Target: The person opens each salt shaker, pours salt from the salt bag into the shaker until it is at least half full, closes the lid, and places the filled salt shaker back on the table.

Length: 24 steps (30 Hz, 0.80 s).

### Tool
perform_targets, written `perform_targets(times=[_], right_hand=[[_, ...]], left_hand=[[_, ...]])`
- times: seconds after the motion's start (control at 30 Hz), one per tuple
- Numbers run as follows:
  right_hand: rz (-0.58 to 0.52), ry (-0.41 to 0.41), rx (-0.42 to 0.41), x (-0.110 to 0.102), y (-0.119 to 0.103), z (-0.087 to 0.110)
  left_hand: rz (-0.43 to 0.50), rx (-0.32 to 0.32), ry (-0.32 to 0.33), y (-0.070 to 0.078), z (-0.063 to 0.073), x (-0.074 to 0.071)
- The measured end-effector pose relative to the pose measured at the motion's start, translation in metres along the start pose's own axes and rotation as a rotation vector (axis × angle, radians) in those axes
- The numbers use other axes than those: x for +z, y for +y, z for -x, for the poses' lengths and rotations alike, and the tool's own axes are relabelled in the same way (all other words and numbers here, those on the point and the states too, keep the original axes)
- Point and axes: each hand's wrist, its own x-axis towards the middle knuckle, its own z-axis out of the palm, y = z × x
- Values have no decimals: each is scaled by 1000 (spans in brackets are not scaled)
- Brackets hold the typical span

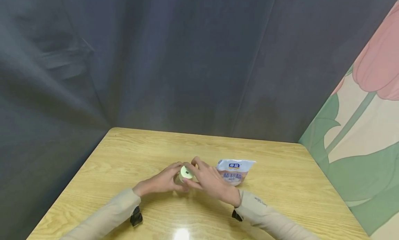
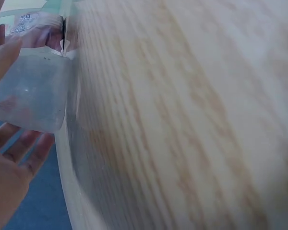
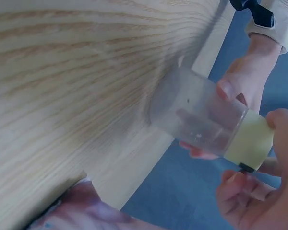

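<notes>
A clear plastic jar (image 3: 192, 108) with a pale yellow-green lid (image 1: 186, 173) stands on the table between my hands. My left hand (image 1: 163, 179) holds the jar's body from the left, and its fingers show behind the clear wall in the right wrist view. With thumb and fingers around the rim, my right hand (image 1: 210, 181) grips the lid, which has a small dark tab (image 3: 246, 167) at its edge. Through the left wrist camera the jar (image 2: 31, 91) looks see-through, with fingers close beside it. A bag of salt (image 1: 233, 172) stands just right of my right hand.
The wooden table (image 1: 296, 184) reaches back to a dark curtain (image 1: 187, 67). A wall with a flower print (image 1: 368, 136) rises along the right side. Dark straps (image 1: 136, 216) hang at both wrists, below the light sleeves (image 1: 106, 212).
</notes>
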Motion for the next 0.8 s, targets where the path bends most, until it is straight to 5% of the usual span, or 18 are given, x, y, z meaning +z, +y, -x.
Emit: perform_targets(times=[0.43,0.8], right_hand=[[-44,135,35,6,0,-2],[-77,173,8,4,-1,-4]], left_hand=[[116,-32,25,-3,2,4],[91,-49,63,-2,1,6]])
